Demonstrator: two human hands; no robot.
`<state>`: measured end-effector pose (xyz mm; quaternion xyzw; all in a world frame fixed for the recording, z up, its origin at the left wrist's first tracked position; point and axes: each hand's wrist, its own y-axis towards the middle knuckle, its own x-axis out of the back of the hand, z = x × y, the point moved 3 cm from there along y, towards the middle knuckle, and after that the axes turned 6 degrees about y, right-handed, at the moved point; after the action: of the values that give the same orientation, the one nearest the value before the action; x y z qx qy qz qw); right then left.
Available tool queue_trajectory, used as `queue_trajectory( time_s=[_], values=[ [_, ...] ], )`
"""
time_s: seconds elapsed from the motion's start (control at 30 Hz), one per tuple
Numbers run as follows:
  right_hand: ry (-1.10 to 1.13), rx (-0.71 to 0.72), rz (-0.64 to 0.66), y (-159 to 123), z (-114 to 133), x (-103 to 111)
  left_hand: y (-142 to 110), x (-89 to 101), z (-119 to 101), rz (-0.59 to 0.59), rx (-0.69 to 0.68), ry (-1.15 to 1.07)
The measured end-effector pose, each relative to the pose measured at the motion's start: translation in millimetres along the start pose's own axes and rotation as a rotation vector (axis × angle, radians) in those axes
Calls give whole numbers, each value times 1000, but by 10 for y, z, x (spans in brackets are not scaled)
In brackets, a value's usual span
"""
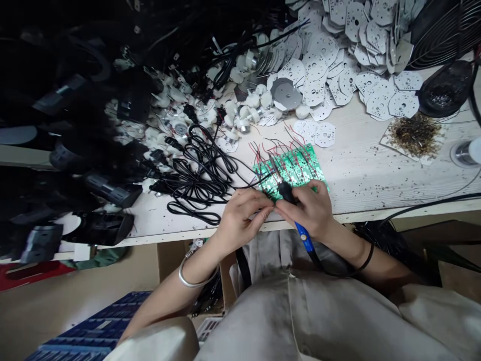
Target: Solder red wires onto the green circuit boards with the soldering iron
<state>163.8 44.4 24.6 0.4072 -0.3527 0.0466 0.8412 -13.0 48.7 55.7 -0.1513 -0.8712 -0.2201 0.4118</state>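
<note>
Right hand [306,210]: grasping blue-handled soldering iron [303,235], tip over green circuit board [295,168]
Left hand [242,220]: curled at board edge, grip unclear

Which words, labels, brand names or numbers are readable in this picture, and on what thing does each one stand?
No word, brand or number can be read.
On the green circuit board: printing too small to read.
On the blue-handled soldering iron: nothing legible.
On the white perforated round boards: any marks too small to read.
</note>
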Motion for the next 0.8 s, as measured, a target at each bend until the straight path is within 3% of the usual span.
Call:
queue_trajectory(
  time_s=[0.13,0.3,0.53,0.6,0.8],
  values=[
    [65,21,8,-12,-32,-6,27,-1,46,29,-64,-30],
    [346,-27,-54,-32,-72,5,37,-59,62,55,-151,-206],
    [478,-360,-212,-109,23,-118,32,-204,5,-132,166,-385],
    [460,-399,-251,-135,21,-107,66,-204,-6,-150,203,-373],
    [445,-407,-414,-249,-156,183,248,-190,26,-131,65,-101]
  ],
)
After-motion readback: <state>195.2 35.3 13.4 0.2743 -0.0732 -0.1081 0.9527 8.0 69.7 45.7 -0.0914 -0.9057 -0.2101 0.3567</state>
